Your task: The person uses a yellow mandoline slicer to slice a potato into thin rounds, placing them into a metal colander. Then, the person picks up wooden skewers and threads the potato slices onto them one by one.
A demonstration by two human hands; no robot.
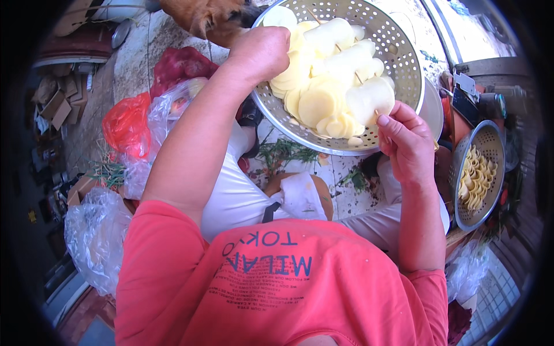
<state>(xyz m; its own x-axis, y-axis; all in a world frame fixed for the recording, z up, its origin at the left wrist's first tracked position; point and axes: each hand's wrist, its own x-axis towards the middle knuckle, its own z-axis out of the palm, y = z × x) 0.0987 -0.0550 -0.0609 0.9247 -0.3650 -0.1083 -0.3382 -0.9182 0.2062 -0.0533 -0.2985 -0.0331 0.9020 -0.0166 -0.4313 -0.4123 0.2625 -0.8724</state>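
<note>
Before me is a perforated metal colander [402, 52] with many thin, pale yellow slices [318, 101], apparently potato. Several thin wooden skewers run through rolled or stacked slices in it. My right hand [404, 138] is at the colander's near right rim, thumb and fingers pinching the end of one skewer of slices [370, 99]. Over the left rim, my left hand [262, 54] is curled beside the pile. Its fingertips are turned away, so what it may hold is hidden. A pale slice [280, 17] lies just beyond that hand.
A brown dog [207, 19] has its head by the colander's far left rim. At right, a smaller colander [478, 173] holds wavy skewered slices. Left are a red net bag [181, 67] and plastic bags [97, 238]. Green scraps [283, 151] litter the floor tiles.
</note>
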